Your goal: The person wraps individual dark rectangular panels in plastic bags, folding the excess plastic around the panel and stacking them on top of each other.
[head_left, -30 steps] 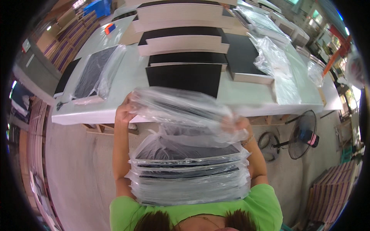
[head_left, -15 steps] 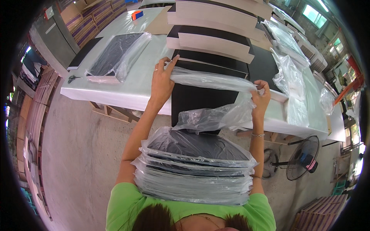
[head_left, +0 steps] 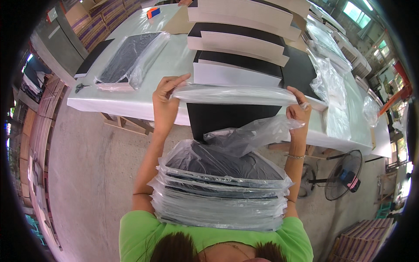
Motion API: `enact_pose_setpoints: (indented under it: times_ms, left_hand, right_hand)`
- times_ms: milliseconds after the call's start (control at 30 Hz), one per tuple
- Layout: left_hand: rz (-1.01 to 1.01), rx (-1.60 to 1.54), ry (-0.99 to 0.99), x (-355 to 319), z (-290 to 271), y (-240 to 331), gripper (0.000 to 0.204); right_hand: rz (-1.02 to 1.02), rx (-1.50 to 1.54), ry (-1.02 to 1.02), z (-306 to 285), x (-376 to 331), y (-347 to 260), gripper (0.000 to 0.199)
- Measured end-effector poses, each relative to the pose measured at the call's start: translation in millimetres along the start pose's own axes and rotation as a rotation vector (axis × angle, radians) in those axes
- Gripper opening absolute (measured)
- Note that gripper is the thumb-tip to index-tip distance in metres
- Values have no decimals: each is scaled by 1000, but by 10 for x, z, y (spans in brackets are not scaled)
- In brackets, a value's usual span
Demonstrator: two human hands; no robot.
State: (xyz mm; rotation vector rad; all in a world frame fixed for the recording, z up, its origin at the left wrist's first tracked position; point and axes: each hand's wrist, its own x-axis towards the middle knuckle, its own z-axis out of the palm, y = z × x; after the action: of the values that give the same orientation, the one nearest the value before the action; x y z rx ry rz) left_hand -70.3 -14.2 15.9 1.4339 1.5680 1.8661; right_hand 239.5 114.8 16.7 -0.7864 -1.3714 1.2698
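Note:
A clear plastic bag [head_left: 231,94] is gathered into a band stretched between my two hands. My left hand [head_left: 166,102] grips its left end with thumb and fingers closed. At the right end my right hand [head_left: 298,111] pinches the plastic, fingers curled. Just below the band shows a flat black board [head_left: 229,115], its far edge hidden by the plastic. Loose film from the bag hangs over the board's lower right. Directly in front of my body sits a stack of plastic-wrapped black boards [head_left: 222,187], between my forearms.
Beyond the bag, stacks of black-topped boards [head_left: 238,72] stand on the covered table [head_left: 170,56]. A wrapped board [head_left: 131,61] and scissors [head_left: 82,88] lie left. Crumpled plastic bags [head_left: 334,100] lie right, above a floor fan [head_left: 344,175]. Another person's hand [head_left: 185,2] shows at the far edge.
Both hands have moved apart, the left one going left and nearer me, stretching the bag's band wider. The board has come away from the nearest stack, whose white side now shows.

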Motion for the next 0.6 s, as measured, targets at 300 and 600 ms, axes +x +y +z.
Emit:
enact_pose_setpoints:
  times_ms: [300, 600]
  left_hand:
    - [-802, -1126, -413, -145, -297, -455, 44]
    - [-948, -621, -469, -1055, -276, -1130, 32]
  right_hand:
    - [402, 843, -297, -365, -190, 732, 31]
    - [567, 113, -433, -948, -766, 2147, 22]
